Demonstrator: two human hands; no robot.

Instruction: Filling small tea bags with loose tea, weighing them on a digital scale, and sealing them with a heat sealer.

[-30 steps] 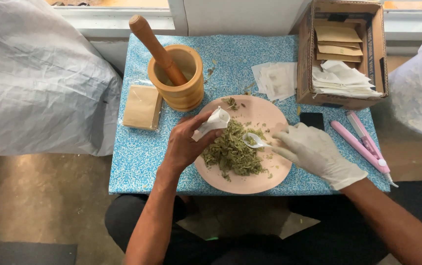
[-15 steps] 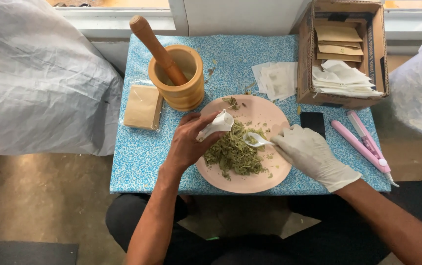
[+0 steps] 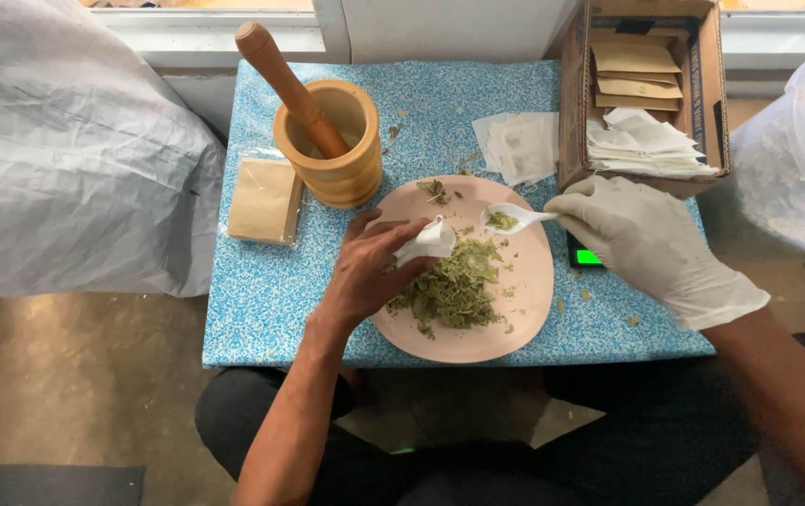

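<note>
A pink plate (image 3: 524, 309) on the blue patterned table (image 3: 262, 290) carries a heap of dried green leaves (image 3: 449, 286). My bare left hand (image 3: 365, 272) rests over the plate's left side and pinches a small white paper sachet (image 3: 427, 241) above the leaves. My right hand (image 3: 651, 245), in a white glove, holds a small white spoon (image 3: 513, 218) with a little leaf in its bowl, raised over the plate's upper right, a short way from the sachet.
A wooden mortar (image 3: 332, 145) with a pestle (image 3: 285, 80) stands behind the plate. A brown packet (image 3: 264, 200) lies to its left. White sachets (image 3: 520, 145), a cardboard box (image 3: 641, 89) of envelopes, a small scale with a green display (image 3: 588, 257), and a plastic tub (image 3: 796, 159) sit right.
The right hand has lifted the spoon off the leaf heap and drawn it up and to the right. The left hand with the sachet has shifted slightly down and left.
</note>
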